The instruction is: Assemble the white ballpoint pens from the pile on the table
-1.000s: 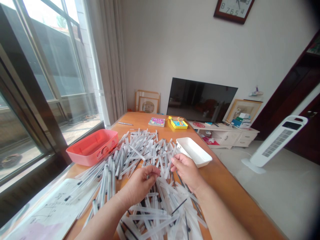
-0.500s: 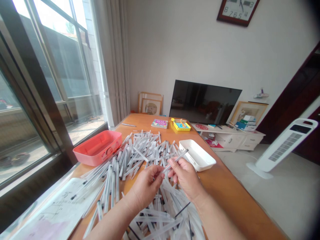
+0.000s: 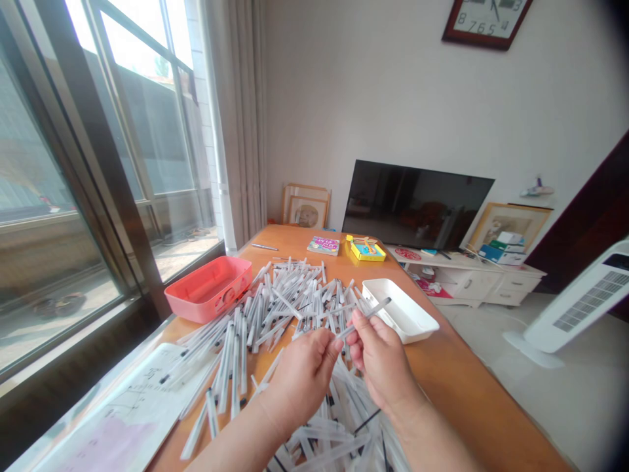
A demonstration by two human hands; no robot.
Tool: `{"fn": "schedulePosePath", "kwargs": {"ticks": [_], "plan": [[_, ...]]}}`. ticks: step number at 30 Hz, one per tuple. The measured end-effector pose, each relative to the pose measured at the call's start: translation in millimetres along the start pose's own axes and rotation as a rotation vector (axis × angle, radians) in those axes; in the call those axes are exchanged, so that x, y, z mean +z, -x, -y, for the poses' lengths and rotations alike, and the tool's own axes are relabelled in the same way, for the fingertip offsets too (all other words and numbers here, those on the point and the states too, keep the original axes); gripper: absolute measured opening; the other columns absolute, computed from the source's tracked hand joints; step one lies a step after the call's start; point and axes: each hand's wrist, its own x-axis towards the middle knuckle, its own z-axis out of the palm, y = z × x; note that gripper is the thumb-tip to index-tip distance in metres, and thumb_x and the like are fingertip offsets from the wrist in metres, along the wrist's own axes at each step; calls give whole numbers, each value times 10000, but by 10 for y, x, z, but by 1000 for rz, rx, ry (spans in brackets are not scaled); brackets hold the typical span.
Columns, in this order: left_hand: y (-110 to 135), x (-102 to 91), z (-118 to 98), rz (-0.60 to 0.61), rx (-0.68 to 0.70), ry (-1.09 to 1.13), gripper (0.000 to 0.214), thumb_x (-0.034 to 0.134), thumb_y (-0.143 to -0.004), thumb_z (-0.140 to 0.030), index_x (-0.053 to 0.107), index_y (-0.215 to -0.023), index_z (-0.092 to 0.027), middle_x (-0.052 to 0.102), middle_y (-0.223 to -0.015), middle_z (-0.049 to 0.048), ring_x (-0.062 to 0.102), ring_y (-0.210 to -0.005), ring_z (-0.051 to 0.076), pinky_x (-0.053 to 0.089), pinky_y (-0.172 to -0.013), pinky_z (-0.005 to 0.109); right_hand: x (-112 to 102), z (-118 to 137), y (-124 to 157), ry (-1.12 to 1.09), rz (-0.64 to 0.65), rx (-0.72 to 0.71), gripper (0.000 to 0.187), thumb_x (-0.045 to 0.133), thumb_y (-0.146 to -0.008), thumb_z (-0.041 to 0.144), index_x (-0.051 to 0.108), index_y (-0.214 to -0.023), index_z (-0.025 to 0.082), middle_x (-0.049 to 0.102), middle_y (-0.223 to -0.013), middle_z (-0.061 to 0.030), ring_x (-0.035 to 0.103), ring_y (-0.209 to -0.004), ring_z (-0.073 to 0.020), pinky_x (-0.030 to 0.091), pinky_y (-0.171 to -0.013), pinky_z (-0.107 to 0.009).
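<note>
A slim translucent pen with a black end slants up to the right between my hands. My right hand is closed around its middle, thumb on top, and the black end sticks out beyond the fingers. My left hand pinches the lower end, which its fingertips partly hide. Below and beyond both hands spreads a large pile of similar translucent pens, many with black ends. More clear pen pieces and thin black refills lie in a nearer heap, partly covered by my forearms.
A red plastic basket stands left of the pile, a white tray to the right. An open booklet lies at the table's left edge. Farther back are a silver pen, a purple book and a yellow box.
The whole view has shifted, so things appear farther right. My left fingers have closed more tightly at the pen's lower end. Both hands still hold the same pen.
</note>
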Motion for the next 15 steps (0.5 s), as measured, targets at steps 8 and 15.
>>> {"fn": "schedulePosePath", "kwargs": {"ticks": [8,15], "plan": [[-26,-11,27,228,-302,641,417,467,-924,-562,599,-798,-187,497,-557,-35,429,-526,113,323,-523,232,-46,-19,-56,-64,24,6,403,696,-828,560,626,-810,163,537,-568,45,376,-403,-41,256,-348,-151],[16,46,84,310,-446,782,435,522,-883,-572,650,-810,-163,477,-531,-39,379,-481,94,275,-489,228,-424,192,-308,-179,-141,-154,366,734,-815,512,658,-835,154,561,-612,25,402,-451,-42,282,-374,-145]]}}
